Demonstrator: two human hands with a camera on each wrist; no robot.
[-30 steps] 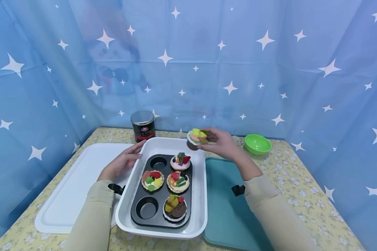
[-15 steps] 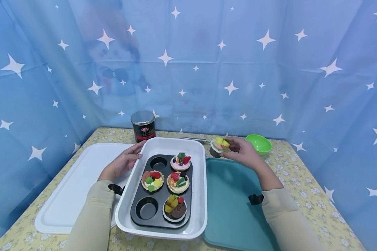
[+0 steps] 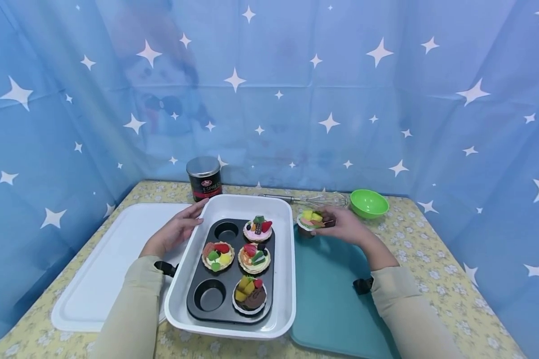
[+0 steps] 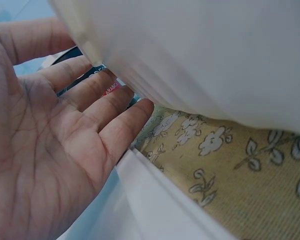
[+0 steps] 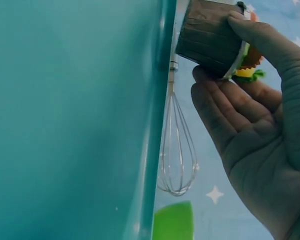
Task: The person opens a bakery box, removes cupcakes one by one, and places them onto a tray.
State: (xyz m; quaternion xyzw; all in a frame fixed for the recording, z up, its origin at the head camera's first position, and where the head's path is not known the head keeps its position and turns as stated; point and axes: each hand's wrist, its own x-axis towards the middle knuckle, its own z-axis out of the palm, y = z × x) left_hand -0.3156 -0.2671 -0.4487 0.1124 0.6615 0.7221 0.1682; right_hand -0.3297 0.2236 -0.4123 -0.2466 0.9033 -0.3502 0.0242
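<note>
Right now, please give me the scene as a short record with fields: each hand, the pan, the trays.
right hand: holds a toy cupcake over the far edge of the teal tray
left hand: open, fingers against the white dish
muffin pan: in the white dish, four cakes, two cups vacant
white tray: left of the dish
behind: whisk, green bowl, espresso tin

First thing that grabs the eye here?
The black muffin tin in the white dish at centre, holding four bright toy cupcakes with two cups empty. Next, the right hand pinching a fifth cupcake over the teal tray's far edge, left hand resting on the dish's left rim.
</note>
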